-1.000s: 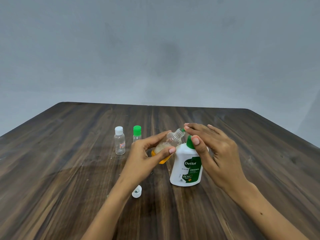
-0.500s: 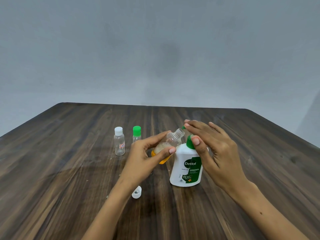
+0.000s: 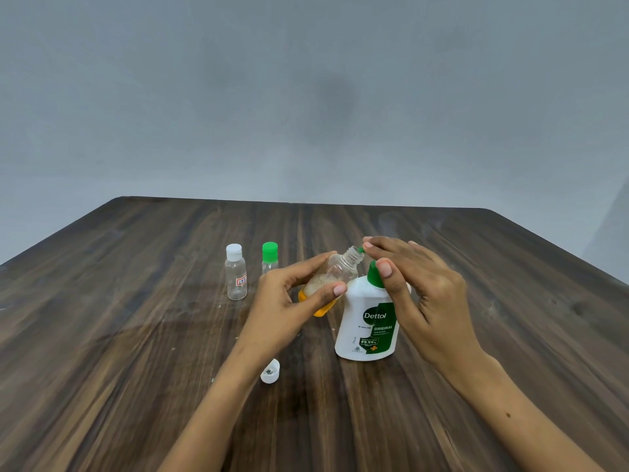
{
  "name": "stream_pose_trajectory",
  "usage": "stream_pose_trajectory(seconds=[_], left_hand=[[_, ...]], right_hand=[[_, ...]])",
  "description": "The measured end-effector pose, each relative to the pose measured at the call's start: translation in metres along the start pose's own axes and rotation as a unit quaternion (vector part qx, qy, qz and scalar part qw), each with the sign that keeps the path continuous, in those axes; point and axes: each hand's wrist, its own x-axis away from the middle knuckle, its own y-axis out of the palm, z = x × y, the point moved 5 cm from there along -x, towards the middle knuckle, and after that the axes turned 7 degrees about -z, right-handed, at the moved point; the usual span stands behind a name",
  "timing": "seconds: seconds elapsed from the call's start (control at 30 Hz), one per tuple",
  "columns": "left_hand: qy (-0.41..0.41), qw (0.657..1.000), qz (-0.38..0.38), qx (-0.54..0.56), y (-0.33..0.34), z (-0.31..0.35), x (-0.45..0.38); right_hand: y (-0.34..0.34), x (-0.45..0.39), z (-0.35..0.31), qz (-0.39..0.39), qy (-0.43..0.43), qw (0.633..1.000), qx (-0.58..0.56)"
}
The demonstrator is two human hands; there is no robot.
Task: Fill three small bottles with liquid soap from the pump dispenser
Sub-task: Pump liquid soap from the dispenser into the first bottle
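Left hand [image 3: 289,298] tilts open bottle [image 3: 335,279] w/ curled fingers [image 3: 335,288]; right hand [image 3: 422,287] presses pump [image 3: 374,274].

two bare forearms, left hand [image 3: 289,298] and right hand [image 3: 425,294], no sleeves, short plain nails.

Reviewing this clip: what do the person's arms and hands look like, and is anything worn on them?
Both forearms are bare to the frame's lower edge: no sleeves, gloves, watch or bracelets visible. No rings show on the left hand or right hand. Fingernails are short and look unpainted.
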Motion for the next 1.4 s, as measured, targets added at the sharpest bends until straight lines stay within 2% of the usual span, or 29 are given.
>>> stream_pose_trajectory(seconds=[0.2,0.4,0.6,1.4], left_hand=[[0.004,1.000,-0.001,-0.002,-0.0009,0.0001,0.0001],[0.004,1.000,-0.003,-0.003,0.0003,-0.0020,-0.0005],[0.005,1.000,-0.002,-0.001,-0.0003,-0.0019,-0.0009],[0.004,1.000,0.000,-0.006,-0.0012,-0.0023,-0.0005]], right_hand=[[-0.0016,-0.0029,-0.0010,-0.020,-0.012,1.000,0.015],[0.0013,0.0036,0.0007,-0.002,0.009,1.000,-0.016],[-0.0037,-0.0046,-0.0007,-0.018,-0.003,1.000,0.007],[-0.0036,-0.0039,0.0017,-0.023,0.015,0.999,-0.018]])
